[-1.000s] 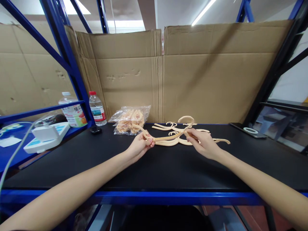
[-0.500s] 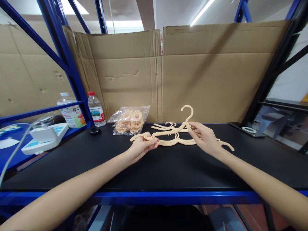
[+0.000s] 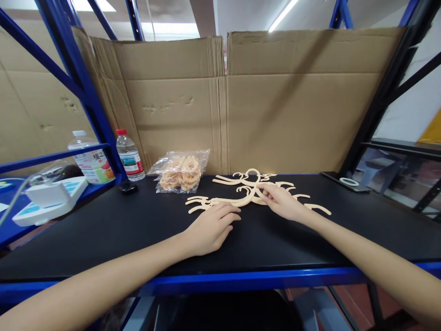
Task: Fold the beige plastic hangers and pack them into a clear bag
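Nearer than the bag [image 3: 190, 178], left hand [image 3: 208, 231] sits loosely open; right of the bag, right hand [image 3: 284, 203] pinches the top hanger [image 3: 245, 201] over other hangers [image 3: 318, 208] on the table [image 3: 262, 246]. Probably light, stiffish, kinda slick; grab below the hook [image 3: 254, 170], thin arms might snap.

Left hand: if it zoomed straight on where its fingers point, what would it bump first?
Probably the cream clothes hanger just past the fingertips of the left hand, before the right hand. Its height is unclear, so it might skim over.
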A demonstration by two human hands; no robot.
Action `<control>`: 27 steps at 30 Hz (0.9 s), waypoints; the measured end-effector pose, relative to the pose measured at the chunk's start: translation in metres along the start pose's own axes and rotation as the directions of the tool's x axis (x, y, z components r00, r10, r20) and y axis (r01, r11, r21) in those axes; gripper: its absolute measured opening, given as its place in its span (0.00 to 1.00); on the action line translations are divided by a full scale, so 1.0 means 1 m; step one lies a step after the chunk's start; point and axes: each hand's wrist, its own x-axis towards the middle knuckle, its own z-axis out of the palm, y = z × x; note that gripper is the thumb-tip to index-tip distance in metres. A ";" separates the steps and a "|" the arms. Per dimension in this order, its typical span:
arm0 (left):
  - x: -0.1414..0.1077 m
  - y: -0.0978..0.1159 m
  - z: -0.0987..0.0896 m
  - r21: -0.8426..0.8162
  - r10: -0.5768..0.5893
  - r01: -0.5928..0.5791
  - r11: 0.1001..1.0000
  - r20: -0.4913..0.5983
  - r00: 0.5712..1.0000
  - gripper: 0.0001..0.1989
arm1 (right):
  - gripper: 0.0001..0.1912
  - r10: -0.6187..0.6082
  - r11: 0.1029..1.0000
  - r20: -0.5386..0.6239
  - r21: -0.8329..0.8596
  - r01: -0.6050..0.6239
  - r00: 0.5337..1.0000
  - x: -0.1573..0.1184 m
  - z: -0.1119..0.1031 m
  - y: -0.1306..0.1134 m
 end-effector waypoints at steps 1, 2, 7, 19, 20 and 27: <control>0.000 -0.003 0.000 0.013 -0.012 0.012 1.000 -0.005 1.000 0.15 | 0.16 -0.003 1.000 0.037 -0.007 0.004 0.999 -0.001 0.001 0.001; 0.001 -0.005 0.000 0.029 -0.022 0.023 0.999 -0.006 1.000 0.16 | 0.15 -0.006 1.000 0.073 -0.018 0.008 0.997 -0.002 0.002 0.001; 0.001 -0.010 0.000 0.152 -0.031 0.030 0.988 0.003 1.000 0.15 | 0.11 -0.040 0.995 0.136 -0.083 0.052 0.990 -0.004 0.007 0.004; -0.005 -0.029 0.005 0.160 -0.178 0.206 0.965 -0.171 0.969 0.23 | 0.24 0.072 0.962 0.284 -0.274 0.009 0.956 -0.010 0.011 0.006; -0.005 -0.031 0.005 0.160 -0.206 0.231 0.960 -0.160 0.965 0.24 | 0.26 0.110 0.954 0.317 -0.300 -0.010 0.942 -0.010 0.011 0.005; 0.006 -0.035 0.000 0.493 -0.373 0.262 0.830 0.142 0.917 0.34 | 0.35 0.241 0.917 0.374 -0.389 -0.084 0.896 -0.005 0.011 0.005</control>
